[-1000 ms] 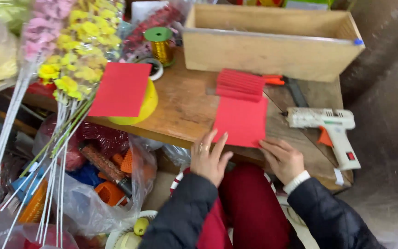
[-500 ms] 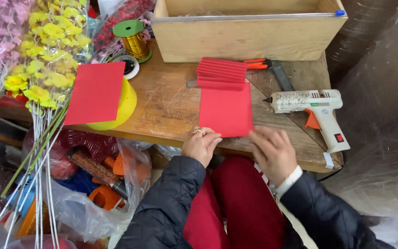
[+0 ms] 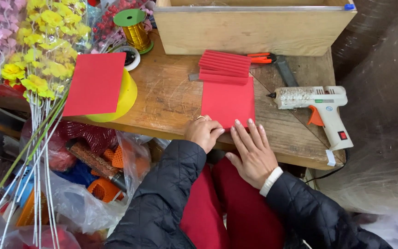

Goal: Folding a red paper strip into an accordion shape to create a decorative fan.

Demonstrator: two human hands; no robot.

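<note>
At the near edge of the wooden worktop (image 3: 171, 99), my two hands rest on a red paper sheet (image 3: 228, 101). My left hand (image 3: 203, 132) is curled into a loose fist, with its knuckles pressing on the near left corner of the sheet. My right hand (image 3: 253, 150) lies flat with its fingers stretched out, and the fingertips touch the near right edge. Neither hand has a grip on anything; they only press down.

The sheet lies flat, with its near edge close to the edge of the worktop. Its far part is folded into neat little pleats (image 3: 224, 67), like a fan. I think the paper is light and thin. It bends easily and keeps a fold, so it could tear or crease in the wrong place if I am rough. The flat near edge looks like the best place to pinch it.

Just to the right lies a white glue gun (image 3: 321, 103). Orange scissors (image 3: 262, 58) lie beyond the pleats, in front of a wooden box (image 3: 249, 30). Far to the left, another red sheet (image 3: 95, 83) sits on a yellow roll (image 3: 126, 97), near a spool of gold ribbon (image 3: 135, 27) and some yellow fake flowers (image 3: 47, 41).
</note>
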